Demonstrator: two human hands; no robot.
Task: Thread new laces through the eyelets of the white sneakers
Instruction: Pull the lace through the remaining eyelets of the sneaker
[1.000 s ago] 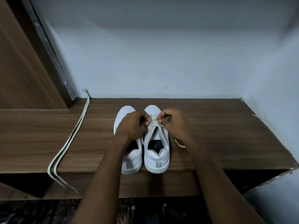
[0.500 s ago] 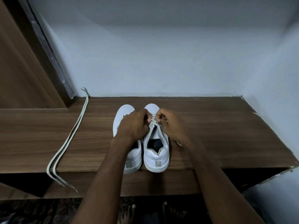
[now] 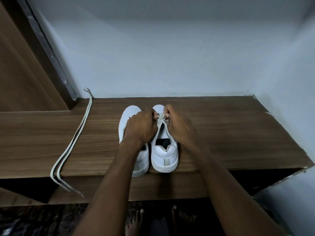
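Two white sneakers stand side by side on a wooden shelf (image 3: 221, 133), heels toward me. Over the right sneaker (image 3: 164, 156) runs a pale lace (image 3: 161, 119), crossed near the toe end of its eyelets. My left hand (image 3: 139, 128) and my right hand (image 3: 177, 126) each pinch this lace with curled fingers, close together above the front eyelets. My left hand and forearm cover much of the left sneaker (image 3: 130, 114). A second, loose lace (image 3: 75, 142) lies doubled along the shelf at the left, its tips hanging over the front edge.
A blue-white wall closes the back and right of the shelf. A brown wooden panel (image 3: 20, 74) with a dark strip stands at the left. Below the shelf's front edge are a dark floor and my bare toes (image 3: 136, 220).
Both hands have moved forward along the right sneaker toward its toe and closer together. The lace end that lay on the shelf right of the sneaker is gone from sight.
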